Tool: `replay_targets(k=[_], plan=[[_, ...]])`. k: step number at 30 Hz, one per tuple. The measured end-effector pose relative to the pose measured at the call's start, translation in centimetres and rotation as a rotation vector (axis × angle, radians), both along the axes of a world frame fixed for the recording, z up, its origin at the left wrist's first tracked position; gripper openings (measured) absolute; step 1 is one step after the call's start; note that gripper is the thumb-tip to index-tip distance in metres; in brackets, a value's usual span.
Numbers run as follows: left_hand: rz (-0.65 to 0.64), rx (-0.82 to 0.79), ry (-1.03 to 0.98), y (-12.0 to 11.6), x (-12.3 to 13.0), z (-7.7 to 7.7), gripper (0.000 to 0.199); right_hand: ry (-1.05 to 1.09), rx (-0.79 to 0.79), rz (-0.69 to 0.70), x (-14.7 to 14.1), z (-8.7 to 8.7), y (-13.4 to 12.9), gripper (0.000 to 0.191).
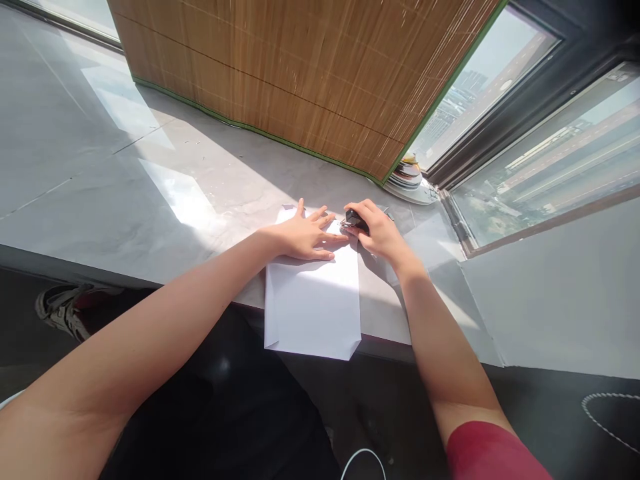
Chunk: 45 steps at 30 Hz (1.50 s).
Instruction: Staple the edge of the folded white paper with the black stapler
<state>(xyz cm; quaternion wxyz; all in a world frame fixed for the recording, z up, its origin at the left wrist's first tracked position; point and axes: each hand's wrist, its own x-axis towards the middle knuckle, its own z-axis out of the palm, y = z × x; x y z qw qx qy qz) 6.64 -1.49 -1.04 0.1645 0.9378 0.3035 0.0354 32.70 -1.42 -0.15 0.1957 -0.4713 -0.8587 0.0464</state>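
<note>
"Paper (313, 307), where's it at?"

"White, folded, middle of view, lying on the worktop (215, 173). Its 6 o'clock end hangs past the near edge. Clock's centred on the paper, 12 pointing away from the wearer"

"Left hand (303, 239)?"

"Palm down over the paper's 12 o'clock half, fingers spread wide, grasping nothing. Reads as a hold-down: broad spread should stop the sheet sliding, handy with that overhang"

"And the right hand (377, 230)?"

"Out between 1 and 2 o'clock, fingers wrapped round a black tool (358, 220), stapler-like. Its metal end faces 9, at the paper's 1 o'clock corner. Gripping from the outer side probably keeps that hand off the sheet"

"Metal biting the paper or just lying over it?"

"Can't tell, too small. Left fingertips sit right by the tool though, likely so the margin stays flat there"

"Folds?"

"Strip turned in along the 9 o'clock side, creased corner at 5. Looks like loose layers, so pressing down makes sense"

"Background, quick?"

"Bamboo blind (280, 73) at 12, maybe down for shade given the patchy sun; stack of plates (407, 177) between 1 and 2, tucked by the window (550, 167), beyond both hands"
</note>
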Motion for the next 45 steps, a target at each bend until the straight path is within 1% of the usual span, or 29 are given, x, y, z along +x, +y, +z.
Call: replay_targets(k=[3,7,9,11,13,15,17,20,21,22,23,25,28,30,32,34,36,38,39,40,42,43,45], plan=[[0.0,0.002,0.009,-0.1,-0.1,0.2,0.063,0.062,-0.046,-0.016,1.3,0.1,0.6,0.043],[-0.001,0.01,0.032,-0.2,-0.1,0.2,0.065,0.128,-0.032,-0.085,2.3,-0.4,1.5,0.039],[0.003,0.032,0.033,-0.1,-0.2,-0.1,0.071,0.167,-0.033,-0.129,2.8,-0.5,1.8,0.041],[0.02,0.056,0.028,0.1,-0.2,-0.5,0.078,0.171,-0.077,-0.128,3.5,-0.4,1.8,0.042],[0.053,0.075,0.026,0.4,-0.3,-0.9,0.08,0.144,-0.147,-0.09,4.2,-0.3,1.8,0.038],[0.087,0.088,0.024,0.7,-0.4,-1.3,0.076,0.124,-0.185,-0.101,4.7,-0.2,1.9,0.028],[0.118,0.105,0.006,0.9,-0.4,-1.6,0.07,0.126,-0.152,-0.209,4.8,-0.3,2.0,0.021],[0.134,0.15,-0.03,1.2,-0.2,-1.8,0.062,0.187,-0.018,-0.419,4.2,-0.4,2.1,0.016],[0.139,0.174,-0.047,1.2,-0.1,-1.8,0.058,0.237,0.024,-0.459,3.8,-0.4,2.0,0.015],[0.15,0.203,-0.073,1.3,0.0,-1.8,0.053,0.299,0.051,-0.469,3.2,-0.2,1.8,0.017],[0.175,0.238,-0.113,1.4,0.1,-1.8,0.047,0.366,0.058,-0.449,2.5,0.0,1.5,0.019],[0.28,0.31,-0.245,1.8,-0.2,-1.7,0.04,0.485,-0.001,-0.324,0.8,0.5,0.6,0.024],[0.535,0.358,-0.533,3.0,-1.5,-1.6,0.036,0.569,-0.208,-0.079,-2.3,0.8,-1.0,0.029],[0.707,0.315,-0.747,3.9,-2.9,-1.8,0.032,0.552,-0.314,0.014,-4.3,0.5,-1.9,0.029],[0.849,0.232,-0.924,4.5,-4.0,-2.0,0.031,0.496,-0.352,0.038,-6.0,0.0,-2.6,0.026],[0.94,0.151,-1.028,4.9,-4.8,-2.2,0.032,0.44,-0.354,0.018,-7.1,-0.5,-3.0,0.024],[0.971,0.106,-1.069,5.1,-5.0,-2.3,0.032,0.419,-0.385,0.008,-7.4,-0.8,-2.9,0.027],[0.973,0.095,-1.096,5.1,-5.0,-2.3,0.03,0.496,-0.425,0.002,-6.8,-0.9,-2.3,0.032],[0.971,0.09,-1.112,5.1,-5.0,-2.3,0.029,0.589,-0.428,-0.026,-6.0,-1.0,-1.8,0.035],[0.967,0.082,-1.13,5.0,-5.1,-2.3,0.027,0.709,-0.413,-0.083,-5.0,-1.1,-1.1,0.04],[0.951,0.055,-1.169,5.0,-5.2,-2.1,0.025,0.968,-0.36,-0.271,-2.5,-1.4,0.5,0.051],[0.941,0.035,-1.187,4.9,-5.2,-2.1,0.024,1.062,-0.361,-0.367,-1.0,-1.7,1.3,0.056],[0.921,-0.027,-1.243,4.9,-5.4,-2.0,0.023,1.191,-0.411,-0.531,1.6,-2.1,2.8,0.057]])
